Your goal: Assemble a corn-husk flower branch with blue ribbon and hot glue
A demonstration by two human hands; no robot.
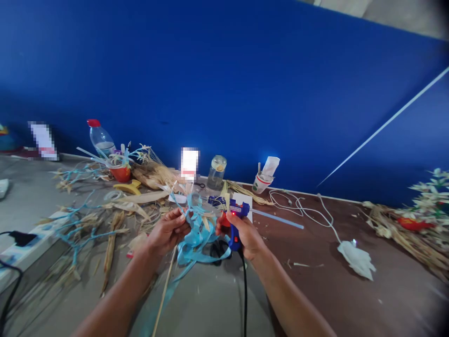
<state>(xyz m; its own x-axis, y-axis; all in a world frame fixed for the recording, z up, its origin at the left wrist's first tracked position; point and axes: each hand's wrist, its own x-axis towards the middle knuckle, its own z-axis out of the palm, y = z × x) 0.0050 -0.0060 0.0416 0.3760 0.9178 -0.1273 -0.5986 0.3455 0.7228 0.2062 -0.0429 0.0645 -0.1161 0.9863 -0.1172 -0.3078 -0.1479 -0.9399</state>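
Note:
My right hand (242, 231) is wrapped round a blue glue gun (239, 210) with a red trigger, a small lit red light and a black cord. A long translucent glue stick (280, 219) sticks out behind it. Close to its nozzle, my left hand (171, 227) is closed in a pinch at the edge of a tangle of light-blue ribbon (194, 236). Pale dried petals or husk pieces show among the ribbon. From below the left hand a thin pale stick (164, 290) runs down toward me; its upper end is hidden.
Blue-wrapped twigs (75, 241) and dried husks (117, 229) lie to the left, beside a white power strip (42, 238). A glass jar (216, 172), a paper cup (262, 181) and a plastic bottle (101, 138) stand along the blue wall. A white cable (326, 217) crosses the right side.

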